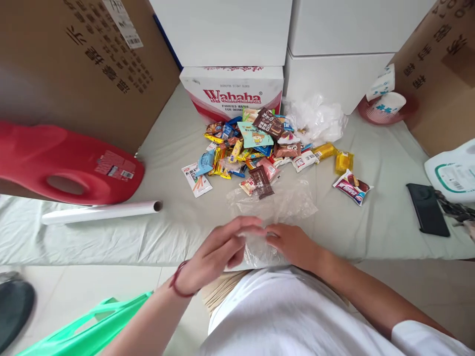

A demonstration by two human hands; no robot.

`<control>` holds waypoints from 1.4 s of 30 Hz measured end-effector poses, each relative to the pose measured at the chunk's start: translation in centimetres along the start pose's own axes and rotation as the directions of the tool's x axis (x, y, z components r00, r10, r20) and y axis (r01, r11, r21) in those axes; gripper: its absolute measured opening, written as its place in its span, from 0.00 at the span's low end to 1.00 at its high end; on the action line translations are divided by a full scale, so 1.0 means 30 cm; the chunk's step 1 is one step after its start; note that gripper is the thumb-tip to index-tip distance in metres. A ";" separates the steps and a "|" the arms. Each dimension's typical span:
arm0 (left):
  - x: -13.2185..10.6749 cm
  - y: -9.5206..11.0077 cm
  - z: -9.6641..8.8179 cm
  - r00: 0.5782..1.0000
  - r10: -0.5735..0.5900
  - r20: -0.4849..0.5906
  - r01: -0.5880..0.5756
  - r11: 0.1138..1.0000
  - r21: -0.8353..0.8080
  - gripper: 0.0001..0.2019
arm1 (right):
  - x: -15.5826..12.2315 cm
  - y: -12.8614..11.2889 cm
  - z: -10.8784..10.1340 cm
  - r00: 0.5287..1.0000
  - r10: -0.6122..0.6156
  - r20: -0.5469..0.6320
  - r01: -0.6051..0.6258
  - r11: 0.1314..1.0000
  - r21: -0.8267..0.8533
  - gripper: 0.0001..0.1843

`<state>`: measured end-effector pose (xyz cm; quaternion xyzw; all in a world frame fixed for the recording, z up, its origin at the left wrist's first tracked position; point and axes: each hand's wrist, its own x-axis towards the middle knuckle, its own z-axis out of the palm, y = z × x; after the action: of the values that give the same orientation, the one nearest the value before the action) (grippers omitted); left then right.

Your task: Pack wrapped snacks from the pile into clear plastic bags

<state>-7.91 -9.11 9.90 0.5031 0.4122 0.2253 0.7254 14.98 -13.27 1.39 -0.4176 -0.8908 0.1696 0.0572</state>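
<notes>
A thin clear plastic bag [293, 202] lies crumpled at the table's front edge, below a heap of wrapped snacks. My left hand [222, 247], with a dark red cord at the wrist, is over the bag's near part, its fingers bent and the forefinger reaching toward the other hand. My right hand [291, 243] pinches the bag's near part, its fingertips almost meeting those of the left. The plastic between the fingertips is hard to make out. Just beyond the bag lie a brown cocoa packet [261, 182] and a white snack packet [196, 179].
Boxes, including a Wahaha carton [233, 91], stand behind the heap. A red jug [92, 170] and a white roll [104, 212] lie left. To the right are a purple-and-white packet [352, 188], a phone [428, 209], a white bottle [454, 170] and paper cups [389, 104].
</notes>
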 end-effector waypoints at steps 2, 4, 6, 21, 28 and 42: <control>0.121 -0.018 0.047 0.982 0.188 0.004 -0.183 0.951 0.248 0.13 | -0.022 -0.012 0.003 0.997 -0.067 -0.038 0.067 0.998 -0.007 0.12; 0.249 -0.056 0.072 0.897 0.437 0.061 -0.388 0.715 0.582 0.13 | -0.061 -0.020 0.007 0.991 -0.092 -0.102 0.092 0.996 -0.002 0.13; 0.335 -0.111 0.066 0.852 0.449 0.267 -0.471 0.438 0.766 0.14 | -0.129 -0.022 0.018 0.982 -0.049 -0.184 0.051 0.999 0.006 0.16; 0.006 -0.411 0.107 0.786 0.577 -0.220 0.133 0.190 0.973 0.27 | -0.451 0.031 -0.061 0.390 0.788 -0.477 -0.568 0.614 0.549 0.12; 0.031 -0.230 0.115 0.739 0.674 0.009 -0.125 0.123 0.985 0.17 | -0.040 0.049 -0.087 0.878 0.300 -0.373 -0.234 0.949 0.211 0.21; 0.144 -0.349 -0.097 0.856 0.485 -0.178 0.131 0.128 0.983 0.29 | -0.032 0.206 -0.089 0.827 0.499 -0.260 -0.234 0.725 0.647 0.18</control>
<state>-8.82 -8.41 -1.73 0.8265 0.5498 0.1027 0.0647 20.74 -9.66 1.77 -0.5765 -0.6557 0.3523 0.3370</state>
